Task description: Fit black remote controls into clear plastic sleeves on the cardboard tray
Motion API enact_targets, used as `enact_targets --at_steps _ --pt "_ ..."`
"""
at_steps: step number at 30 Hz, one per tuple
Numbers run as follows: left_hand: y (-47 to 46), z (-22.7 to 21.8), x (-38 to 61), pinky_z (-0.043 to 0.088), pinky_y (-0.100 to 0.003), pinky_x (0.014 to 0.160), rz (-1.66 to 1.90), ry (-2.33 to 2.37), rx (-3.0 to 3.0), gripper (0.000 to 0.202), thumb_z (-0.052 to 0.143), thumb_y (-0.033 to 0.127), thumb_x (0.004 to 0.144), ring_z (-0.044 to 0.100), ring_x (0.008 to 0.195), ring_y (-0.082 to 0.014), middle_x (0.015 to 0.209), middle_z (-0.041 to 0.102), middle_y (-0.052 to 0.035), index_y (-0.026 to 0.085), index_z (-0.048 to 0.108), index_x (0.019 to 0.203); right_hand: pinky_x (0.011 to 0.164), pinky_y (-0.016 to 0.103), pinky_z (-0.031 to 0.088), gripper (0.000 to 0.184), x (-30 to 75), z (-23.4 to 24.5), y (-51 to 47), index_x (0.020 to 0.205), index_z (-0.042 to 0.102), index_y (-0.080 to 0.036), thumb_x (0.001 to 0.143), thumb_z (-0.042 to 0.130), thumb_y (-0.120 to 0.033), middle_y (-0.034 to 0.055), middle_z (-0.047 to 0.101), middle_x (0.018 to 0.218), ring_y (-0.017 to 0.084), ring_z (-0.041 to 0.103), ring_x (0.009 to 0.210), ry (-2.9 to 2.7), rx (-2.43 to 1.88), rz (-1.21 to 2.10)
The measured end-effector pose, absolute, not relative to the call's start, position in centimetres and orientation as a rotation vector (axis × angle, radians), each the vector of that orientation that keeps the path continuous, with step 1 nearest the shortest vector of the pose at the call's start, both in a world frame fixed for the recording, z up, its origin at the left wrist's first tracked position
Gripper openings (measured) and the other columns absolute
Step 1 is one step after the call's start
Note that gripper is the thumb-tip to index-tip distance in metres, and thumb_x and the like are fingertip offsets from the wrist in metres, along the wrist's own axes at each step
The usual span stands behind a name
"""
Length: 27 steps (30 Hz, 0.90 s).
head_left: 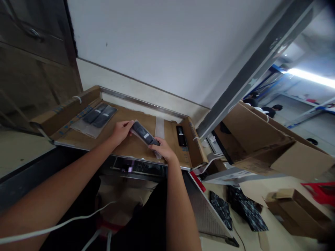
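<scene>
Both hands hold one dark remote control in a clear plastic bag above a flattened cardboard sheet on the workbench. My left hand grips the bag's upper end. My right hand pinches its lower end. Two more bagged remotes lie side by side on the cardboard to the left. A bare black remote lies to the right, near the cardboard's raised flap.
A white wall rises behind the bench. Open cardboard boxes stand at the right, with smaller boxes and dark patterned packs on the floor. A white cable runs across my lap. People sit in the far right background.
</scene>
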<state>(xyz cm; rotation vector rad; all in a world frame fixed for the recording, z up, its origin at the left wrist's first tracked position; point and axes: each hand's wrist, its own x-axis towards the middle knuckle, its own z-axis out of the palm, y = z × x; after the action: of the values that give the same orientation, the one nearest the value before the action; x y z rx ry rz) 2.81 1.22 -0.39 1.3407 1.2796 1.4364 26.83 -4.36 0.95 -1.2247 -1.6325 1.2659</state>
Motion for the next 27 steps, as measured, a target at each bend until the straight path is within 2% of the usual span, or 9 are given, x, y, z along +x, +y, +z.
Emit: enact_targets --at_steps 6,10,19,23,27 --pt "1.0 -0.1 2.7 0.037 -0.026 0.049 1.414 1.399 1.454 0.038 0.056 0.045 0.09 0.05 0.048 -0.0154 0.053 0.055 0.0011 0.02 0.062 0.063 0.053 0.022 0.033 0.033 26.9 0.6 -4.5 0.081 0.065 -0.019 0.066 0.081 -0.043 -0.0033 0.054 0.068 0.014 0.045 0.06 -1.602 -1.245 1.291" --pt "1.3 -0.4 2.5 0.034 -0.027 0.056 1.43 1.52 1.648 0.038 0.052 0.044 0.091 0.05 0.058 -0.0169 0.055 0.052 0.0003 0.021 0.057 0.061 0.053 0.023 0.034 0.032 26.9 0.4 -4.4 0.082 0.066 -0.019 0.066 0.081 -0.043 -0.0026 0.057 0.07 0.014 0.047 0.061 -1.593 -1.23 1.291" --pt "1.5 -0.4 2.4 0.033 -0.028 0.062 1.392 1.626 1.832 0.031 0.05 0.034 0.094 0.053 0.066 -0.0206 0.064 0.056 -0.0024 0.022 0.054 0.066 0.06 0.025 0.042 0.036 26.5 0.7 -4.9 0.09 0.066 -0.019 0.066 0.081 -0.042 -0.0013 0.065 0.074 0.016 0.057 0.064 -1.519 -1.161 1.348" --pt "1.4 2.5 2.3 0.037 -0.029 0.067 1.363 1.602 2.005 0.027 0.052 0.029 0.095 0.057 0.075 -0.0231 0.075 0.063 -0.0063 0.021 0.058 0.07 0.061 0.024 0.042 0.038 26.4 0.6 -5.1 0.093 0.064 -0.019 0.063 0.081 -0.038 -0.0017 0.065 0.077 0.016 0.057 0.066 -1.475 -1.148 1.365" --pt "0.8 7.5 3.6 0.038 -0.03 0.075 1.37 1.468 2.231 0.026 0.052 0.027 0.097 0.057 0.081 -0.0237 0.08 0.062 -0.0068 0.021 0.058 0.073 0.062 0.023 0.04 0.038 26.4 0.2 -5.2 0.094 0.063 -0.019 0.065 0.078 -0.038 -0.0027 0.061 0.078 0.016 0.053 0.069 -1.463 -1.13 1.226"
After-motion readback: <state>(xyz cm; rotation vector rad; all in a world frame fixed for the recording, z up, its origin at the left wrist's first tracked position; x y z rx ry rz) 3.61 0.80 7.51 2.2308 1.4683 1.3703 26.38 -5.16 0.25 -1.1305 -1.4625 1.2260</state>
